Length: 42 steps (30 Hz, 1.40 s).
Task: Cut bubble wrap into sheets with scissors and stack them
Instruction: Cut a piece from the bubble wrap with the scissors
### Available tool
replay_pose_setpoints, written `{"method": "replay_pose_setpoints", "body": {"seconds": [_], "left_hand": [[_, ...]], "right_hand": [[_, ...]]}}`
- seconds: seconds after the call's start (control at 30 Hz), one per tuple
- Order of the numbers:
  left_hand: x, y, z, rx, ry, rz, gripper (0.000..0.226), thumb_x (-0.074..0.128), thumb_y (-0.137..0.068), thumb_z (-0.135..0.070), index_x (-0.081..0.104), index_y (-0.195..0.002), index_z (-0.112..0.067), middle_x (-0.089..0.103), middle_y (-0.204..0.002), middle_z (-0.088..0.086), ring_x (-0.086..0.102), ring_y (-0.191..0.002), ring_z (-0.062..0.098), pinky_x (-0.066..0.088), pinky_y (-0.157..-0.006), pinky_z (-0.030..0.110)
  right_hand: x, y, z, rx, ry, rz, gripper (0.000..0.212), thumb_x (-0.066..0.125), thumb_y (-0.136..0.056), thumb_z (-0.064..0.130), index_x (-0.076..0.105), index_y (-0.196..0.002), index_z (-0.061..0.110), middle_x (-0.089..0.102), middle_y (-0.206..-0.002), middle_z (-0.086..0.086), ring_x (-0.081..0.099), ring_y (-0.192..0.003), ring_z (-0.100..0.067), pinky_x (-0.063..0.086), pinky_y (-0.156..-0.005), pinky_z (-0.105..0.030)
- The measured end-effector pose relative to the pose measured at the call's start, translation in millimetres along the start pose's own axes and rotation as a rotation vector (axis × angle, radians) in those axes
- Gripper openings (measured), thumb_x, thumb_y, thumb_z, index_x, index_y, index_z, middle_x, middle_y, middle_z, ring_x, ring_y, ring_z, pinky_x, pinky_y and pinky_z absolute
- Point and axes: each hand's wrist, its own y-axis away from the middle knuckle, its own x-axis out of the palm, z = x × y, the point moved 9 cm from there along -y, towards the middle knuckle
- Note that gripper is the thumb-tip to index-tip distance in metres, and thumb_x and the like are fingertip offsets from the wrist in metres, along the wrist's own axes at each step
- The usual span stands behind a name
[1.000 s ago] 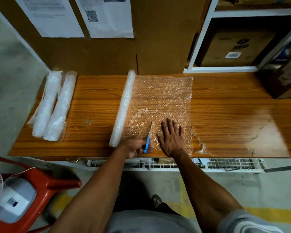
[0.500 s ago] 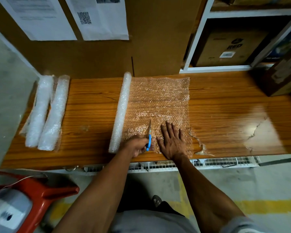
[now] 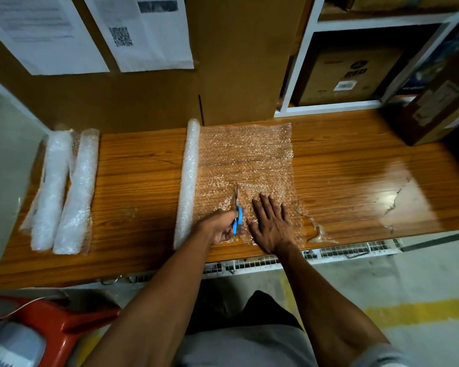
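Observation:
A partly unrolled bubble wrap roll (image 3: 188, 181) lies on the wooden table (image 3: 138, 181), its clear sheet (image 3: 247, 157) spread flat to the right. My left hand (image 3: 220, 226) grips blue-handled scissors (image 3: 237, 210) at the sheet's near edge, blades pointing away from me into the wrap. My right hand (image 3: 272, 225) lies flat, fingers spread, pressing the sheet just right of the blades.
Two more bubble wrap rolls (image 3: 64, 189) lie at the table's left end. A thin plastic scrap (image 3: 316, 226) sits near the front edge. Cardboard boxes (image 3: 435, 102) and a white shelf stand behind. A red stool (image 3: 51, 329) is at lower left.
The scissors have advanced slightly farther into the sheet. My right hand stays pressed flat beside them. The camera has tilted a little.

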Motion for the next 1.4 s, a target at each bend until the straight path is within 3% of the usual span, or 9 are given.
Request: {"method": "replay_pose_setpoints", "body": {"seconds": [0.2,0.27,0.37,0.47,0.73,0.93,1.07,1.2,1.4], "left_hand": [[1,4,-4,0.006,0.022,-0.005,0.033,0.067,-0.099,-0.035,0.068,-0.118,-0.009,0.076,-0.092,0.012,0.073,-0.086,0.021,0.042,-0.04,0.015],[0,0,-4,0.002,0.029,-0.01,0.03,0.067,-0.1,-0.034,0.069,-0.116,-0.009,0.077,-0.095,0.014,0.075,-0.089,0.023,0.042,-0.04,0.016],[-4,-6,-2,-0.014,0.023,-0.03,0.033,0.066,-0.1,-0.036,0.069,-0.115,-0.007,0.079,-0.098,0.016,0.075,-0.09,0.024,0.043,-0.041,0.018],[-6,-7,-1,-0.027,0.001,-0.064,0.034,0.063,-0.102,-0.034,0.07,-0.115,-0.004,0.079,-0.096,0.017,0.073,-0.079,0.02,0.043,-0.04,0.018],[-10,-12,0,0.035,0.003,-0.171,0.025,0.071,-0.098,-0.025,0.073,-0.108,-0.003,0.08,-0.092,0.013,0.063,-0.052,0.009,0.033,-0.042,0.02],[-2,-11,-5,0.041,0.026,-0.1,0.043,0.077,-0.09,-0.04,0.074,-0.116,-0.006,0.079,-0.099,0.014,0.038,-0.045,0.005,0.029,-0.042,0.019],[9,-8,-18,0.026,0.062,-0.041,0.051,0.071,-0.093,-0.049,0.071,-0.12,-0.005,0.077,-0.103,0.012,0.067,-0.058,0.006,0.036,-0.037,0.015],[7,-12,-32,0.042,0.023,-0.05,0.049,0.068,-0.096,-0.048,0.069,-0.116,-0.003,0.076,-0.103,0.013,0.062,-0.046,0.004,0.039,-0.037,0.016],[-2,-28,-34,0.085,0.075,-0.129,0.03,0.072,-0.095,-0.023,0.068,-0.119,-0.005,0.08,-0.096,0.013,0.077,-0.084,0.021,0.045,-0.064,0.026]], "right_hand": [[-26,-8,5,0.003,-0.057,-0.123,0.07,0.019,-0.103,0.064,0.031,-0.157,0.021,0.03,-0.167,-0.01,0.032,-0.15,-0.031,0.027,-0.122,-0.054],[-29,-18,5,0.004,-0.051,-0.131,0.068,0.016,-0.107,0.059,0.021,-0.164,0.021,0.021,-0.172,-0.009,0.022,-0.157,-0.031,0.021,-0.126,-0.054],[-16,-36,4,-0.042,0.011,-0.04,0.069,0.007,-0.108,0.059,-0.006,-0.168,0.026,-0.013,-0.175,-0.005,-0.011,-0.161,-0.029,0.002,-0.13,-0.056],[-6,-45,-2,-0.061,0.055,0.008,0.07,0.003,-0.107,0.062,-0.013,-0.166,0.028,-0.023,-0.172,-0.003,-0.021,-0.159,-0.029,-0.002,-0.128,-0.061],[-5,-43,-4,-0.057,0.036,-0.03,0.071,0.002,-0.106,0.063,-0.013,-0.166,0.03,-0.019,-0.174,-0.002,-0.02,-0.16,-0.026,-0.004,-0.128,-0.06],[-6,-41,-4,-0.058,0.012,-0.038,0.072,0.006,-0.105,0.063,-0.008,-0.167,0.029,-0.017,-0.174,-0.002,-0.018,-0.16,-0.026,-0.008,-0.128,-0.058],[-5,-42,-5,-0.061,0.014,-0.028,0.072,0.008,-0.105,0.063,-0.007,-0.167,0.029,-0.015,-0.175,-0.003,-0.016,-0.161,-0.027,-0.006,-0.128,-0.058],[-7,-42,-4,-0.069,0.023,-0.021,0.074,0.005,-0.104,0.064,-0.009,-0.167,0.029,-0.018,-0.174,-0.003,-0.019,-0.16,-0.027,-0.006,-0.128,-0.059],[-8,-41,-3,-0.06,0.028,-0.008,0.074,-0.002,-0.103,0.067,-0.013,-0.166,0.029,-0.022,-0.173,-0.003,-0.022,-0.159,-0.028,-0.005,-0.128,-0.059]]}}
